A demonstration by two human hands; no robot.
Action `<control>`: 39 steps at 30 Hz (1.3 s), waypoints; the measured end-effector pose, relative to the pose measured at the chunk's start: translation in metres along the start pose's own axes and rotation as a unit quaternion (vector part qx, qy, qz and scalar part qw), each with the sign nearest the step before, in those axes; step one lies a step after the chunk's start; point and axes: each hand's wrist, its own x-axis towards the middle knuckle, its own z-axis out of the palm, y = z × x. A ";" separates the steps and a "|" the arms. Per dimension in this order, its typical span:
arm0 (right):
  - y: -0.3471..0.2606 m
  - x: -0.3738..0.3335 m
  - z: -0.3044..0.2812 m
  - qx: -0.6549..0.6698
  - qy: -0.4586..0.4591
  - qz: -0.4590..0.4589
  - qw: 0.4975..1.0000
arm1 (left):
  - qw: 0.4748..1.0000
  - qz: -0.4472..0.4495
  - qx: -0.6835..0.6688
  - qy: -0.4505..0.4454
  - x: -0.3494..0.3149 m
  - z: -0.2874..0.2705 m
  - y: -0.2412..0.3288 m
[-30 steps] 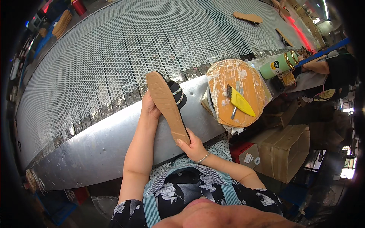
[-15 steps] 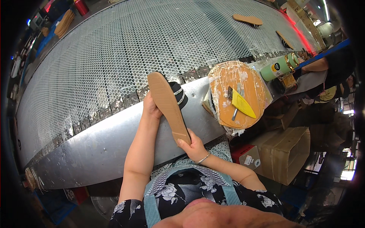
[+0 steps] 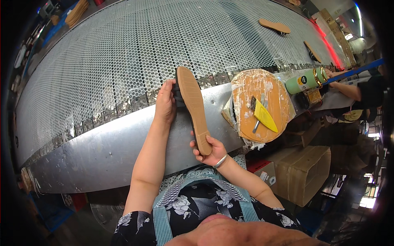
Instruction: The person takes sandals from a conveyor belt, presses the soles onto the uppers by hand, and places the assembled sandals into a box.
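A slide sandal (image 3: 191, 102) is held up over the metal ledge, its tan ribbed sole turned toward me and its black strap on the left side. My right hand (image 3: 210, 151) grips the heel end, thumb on the sole and fingers curled round the edge. Beside the strap, my left hand (image 3: 165, 102) has its fingers stretched upward, the fingertips close to or touching the sandal's left edge. Whether they touch it I cannot tell.
A metal ledge (image 3: 102, 160) borders a wide mesh conveyor (image 3: 111, 53). Further sandals (image 3: 274, 26) lie on its far right. At right stand a plastic-wrapped round orange board (image 3: 242, 119) with a yellow-handled brush (image 3: 264, 115), a green flask (image 3: 303, 81) and a cardboard box (image 3: 298, 176). Another person's arm (image 3: 347, 91) shows there.
The sandal has turned about its length, so its strap now shows on the left instead of the right. My left hand has loosened from the sole's edge; the right still grips the heel.
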 end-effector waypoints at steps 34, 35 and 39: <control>-0.032 -0.013 -0.007 -0.087 -0.034 0.013 0.996 | 0.991 -0.107 -0.082 0.022 0.017 0.024 -0.027; -0.034 -0.012 -0.006 -0.084 -0.043 0.011 0.996 | 0.991 -0.105 -0.080 0.022 0.018 0.026 -0.026; -0.038 -0.014 -0.007 -0.077 -0.048 0.015 0.996 | 0.993 -0.092 -0.075 0.021 0.018 0.033 -0.026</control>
